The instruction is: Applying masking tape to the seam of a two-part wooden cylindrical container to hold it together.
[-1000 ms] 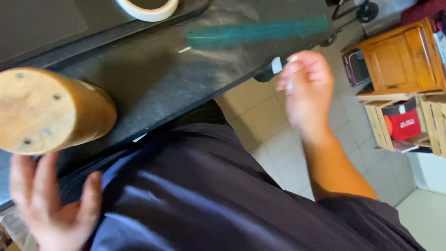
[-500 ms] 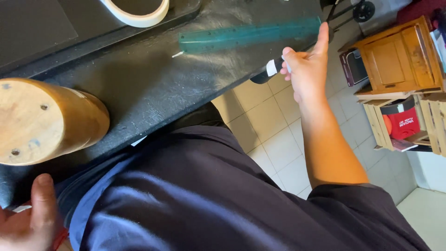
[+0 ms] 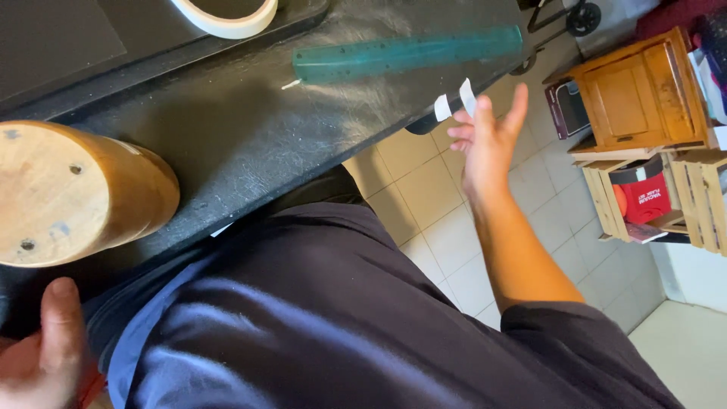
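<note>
Now the right hand point(image 3: 488, 140) has opened wide beside the ruler point(image 3: 409, 54), holding nothing.

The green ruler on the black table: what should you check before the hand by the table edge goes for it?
1. Green ruler lies flat, nothing on it: ok.
2. Right hand open and empty: ok.
3. White tape strips at the table edge clear of the fingers: not ok, one touches them.
4. Tape roll away from the ruler: ok.
5. Left hand free: cannot tell.
6. Wooden cylinder steady: cannot tell.

left hand point(image 3: 38, 356) cut off by frame corner, tape roll point(image 3: 227, 15) cropped at top
</note>
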